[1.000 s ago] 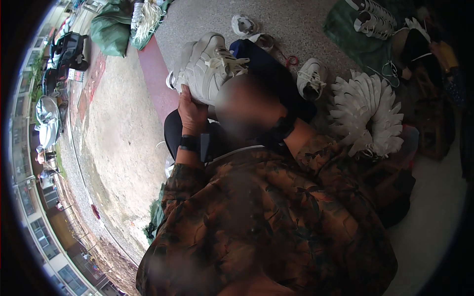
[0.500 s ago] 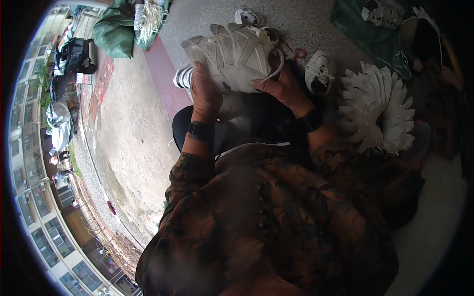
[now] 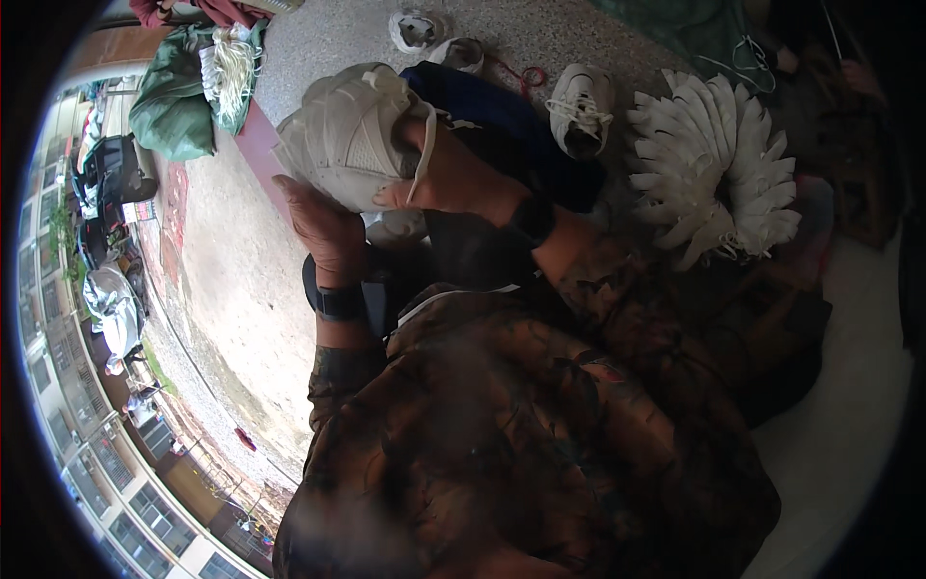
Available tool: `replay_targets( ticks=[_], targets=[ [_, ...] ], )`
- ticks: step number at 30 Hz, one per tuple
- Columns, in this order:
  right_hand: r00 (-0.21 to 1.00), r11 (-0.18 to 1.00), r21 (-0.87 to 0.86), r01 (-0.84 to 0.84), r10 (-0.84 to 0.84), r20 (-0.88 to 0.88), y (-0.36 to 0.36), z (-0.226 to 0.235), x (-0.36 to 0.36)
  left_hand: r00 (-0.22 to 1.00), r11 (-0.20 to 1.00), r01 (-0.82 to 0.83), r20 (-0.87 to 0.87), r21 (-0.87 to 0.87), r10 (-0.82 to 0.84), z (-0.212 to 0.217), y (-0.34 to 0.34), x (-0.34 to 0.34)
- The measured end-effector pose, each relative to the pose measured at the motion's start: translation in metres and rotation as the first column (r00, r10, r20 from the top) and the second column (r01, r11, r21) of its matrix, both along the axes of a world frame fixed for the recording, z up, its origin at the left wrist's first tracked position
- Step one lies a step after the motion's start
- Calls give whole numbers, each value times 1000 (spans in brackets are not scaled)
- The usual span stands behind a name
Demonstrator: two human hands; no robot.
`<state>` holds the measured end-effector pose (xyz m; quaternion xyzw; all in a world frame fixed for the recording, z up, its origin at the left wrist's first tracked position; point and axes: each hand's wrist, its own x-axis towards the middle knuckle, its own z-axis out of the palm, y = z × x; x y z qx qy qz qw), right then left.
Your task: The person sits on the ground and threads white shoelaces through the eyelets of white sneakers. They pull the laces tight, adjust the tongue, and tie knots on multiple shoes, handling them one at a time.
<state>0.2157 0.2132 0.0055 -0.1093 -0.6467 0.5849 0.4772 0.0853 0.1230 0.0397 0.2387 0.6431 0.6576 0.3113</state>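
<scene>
- Fingers of our right hand [image 3: 453, 179] are closed around the right end of a bundle of shoe tops [image 3: 338, 130], with a fingertip showing at its lower edge.
- Our left hand [image 3: 330, 236] lies against the bundle's lower left edge; we cannot tell whether its fingers grip or only support it.
- The bundle is off-white, several layers overlapping, so that the left side looks like a rounded fan.
- On its near face we see mesh panels and smooth strips that cross at a slant.
- A pale lace [image 3: 424, 159] loops down at the right end, close by our right hand.
- We have the bundle raised in front of our brown patterned jacket [image 3: 540, 415], between our 2 hands, its bulk rising beyond our left hand.
- To the right of it a white sneaker [image 3: 582, 101] lies on the speckled ground [image 3: 550, 34], and farther right we see a ring of white shoe pieces [image 3: 675, 121].
- A red cord [image 3: 531, 77] lies to the left of the sneaker.
</scene>
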Motion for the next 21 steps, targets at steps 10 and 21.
replay_targets(
  ticks=[10,21],
  targets=[
    [528,700,605,380,-701,479,92,-22,155,132,855,-117,-861,-506,-491,-98,-20,-54],
    [24,959,252,131,-257,966,131,-301,211,134,838,-172,-855,-517,-500,-112,-11,-55]
  ],
)
